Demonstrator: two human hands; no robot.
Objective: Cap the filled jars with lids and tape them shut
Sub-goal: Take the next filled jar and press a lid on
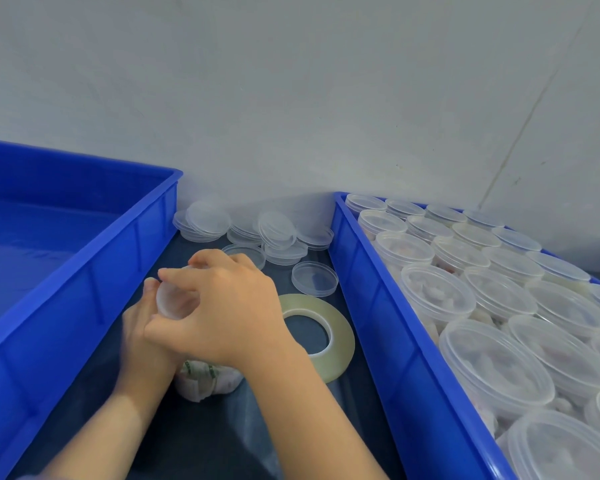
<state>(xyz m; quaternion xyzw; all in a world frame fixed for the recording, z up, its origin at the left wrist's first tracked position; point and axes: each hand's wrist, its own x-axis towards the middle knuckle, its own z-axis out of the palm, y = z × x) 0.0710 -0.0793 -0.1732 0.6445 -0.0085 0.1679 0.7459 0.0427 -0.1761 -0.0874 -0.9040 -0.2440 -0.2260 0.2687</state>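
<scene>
Forearms cross at the lower edge, the right hand point(222, 306) lying over the left hand point(137, 327). Both curl their fingers around one clear round container point(175, 299), held tilted above the dark tabletop point(326, 427) between two crates. Whether this piece is a jar with its lid or a lid alone cannot be told.

The left blue crate point(66, 306) stands at the left. The right blue crate point(395, 341) is packed with lidded jars point(499, 358) holding pale contents. A tape roll point(340, 341) lies flat just beside the right wrist. Loose lids point(278, 233) are heaped against the wall, and a crumpled white wrapper point(205, 379) sits under the wrists.

Handling, as judged: the container looks thin-walled, light and smooth, so it would probably flex under a squeeze and could slip. A hold on the side wall seems best, with the lid pressed down around its rim.
</scene>
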